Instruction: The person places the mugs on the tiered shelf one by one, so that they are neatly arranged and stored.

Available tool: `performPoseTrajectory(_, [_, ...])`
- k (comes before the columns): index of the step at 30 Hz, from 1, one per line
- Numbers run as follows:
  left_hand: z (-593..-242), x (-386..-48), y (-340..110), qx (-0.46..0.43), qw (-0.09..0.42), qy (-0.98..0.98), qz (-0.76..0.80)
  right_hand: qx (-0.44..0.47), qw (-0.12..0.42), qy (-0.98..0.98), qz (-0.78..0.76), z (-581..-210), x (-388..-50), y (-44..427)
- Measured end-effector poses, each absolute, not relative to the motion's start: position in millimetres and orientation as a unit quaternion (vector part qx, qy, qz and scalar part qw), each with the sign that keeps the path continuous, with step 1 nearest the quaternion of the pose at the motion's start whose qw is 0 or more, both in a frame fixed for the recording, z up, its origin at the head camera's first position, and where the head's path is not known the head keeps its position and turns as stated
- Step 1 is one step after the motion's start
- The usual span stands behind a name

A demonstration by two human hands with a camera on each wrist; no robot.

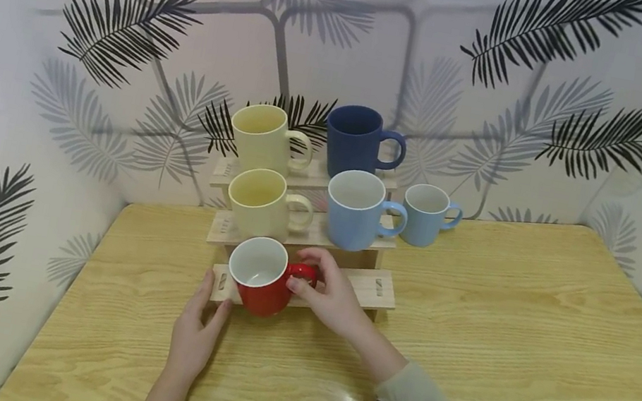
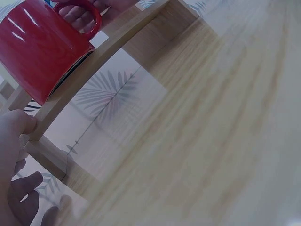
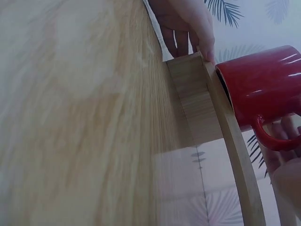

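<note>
A glossy red mug with a white inside is at the left part of the lowest step of a wooden tiered rack. My right hand pinches its handle, which points right. In the left wrist view the red mug has its base at the step's top, with a dark line under the rim of the base. My left hand holds the left end of that step, thumb at the front corner. In the right wrist view, fingers of the left hand reach past the rack's end piece.
Pale yellow mugs stand on the top step and middle step. Beside them are a dark blue mug above and a light blue mug below. A smaller light blue mug stands right of the rack, near the patterned wall.
</note>
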State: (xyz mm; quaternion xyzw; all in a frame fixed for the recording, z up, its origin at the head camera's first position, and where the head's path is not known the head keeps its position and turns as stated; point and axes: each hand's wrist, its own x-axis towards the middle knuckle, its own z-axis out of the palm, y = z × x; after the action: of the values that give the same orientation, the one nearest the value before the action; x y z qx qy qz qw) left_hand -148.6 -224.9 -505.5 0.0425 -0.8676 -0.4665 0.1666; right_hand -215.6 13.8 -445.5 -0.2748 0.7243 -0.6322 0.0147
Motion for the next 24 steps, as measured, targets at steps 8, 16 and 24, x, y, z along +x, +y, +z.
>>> performPoseTrajectory(8, [-504.5, -147.7, -223.9, 0.04, 0.174, -0.864, -0.47, -0.305, 0.003, 0.781, -0.545, -446.3, -205.9, 40.1])
performPoseTrajectory(16, [-504.9, -147.9, -224.3, 0.043, 0.172, -0.863, -0.474, -0.332, 0.025, 0.794, -0.509, -453.5, -203.3, 75.8])
performPoseTrajectory(24, [-504.1, -148.4, -224.0, 0.041, 0.172, -0.863, -0.473, -0.35, 0.044, 0.793, -0.497, -452.7, -208.2, 116.5])
